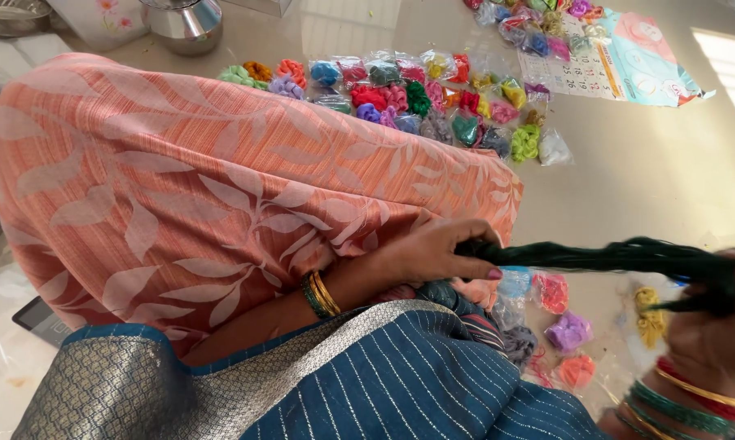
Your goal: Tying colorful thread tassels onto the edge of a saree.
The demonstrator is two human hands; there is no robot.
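The left hand (436,254) is almost closed: its thumb and fingertips press together on one end of a long bundle of dark green thread (603,257), and a pair of green and gold bangles (321,294) sits on its wrist. The right hand (721,326) is at the right edge of the view, with the fingers curled around the other end of the same bundle (this part is blurred, so the exact grip is hard to read). The bundle is stretched nearly level between the two hands, above the floor and just in front of the knees. On the right wrist there are red, gold and green bangles (693,403).

Under the left forearm lies an orange cloth with a pale leaf pattern (196,187), which covers the lap, and below it is a dark blue striped fabric with a grey woven border (383,383).

The surface is a pale, glossy floor (652,179). On it, beyond the orange cloth, many small clear packets with coloured thread (416,98) lie in rows, and a few more packets (567,330) lie under the stretched bundle. A printed calendar sheet (620,65) lies at the upper right, and a shiny steel pot (184,23) stands at the top.
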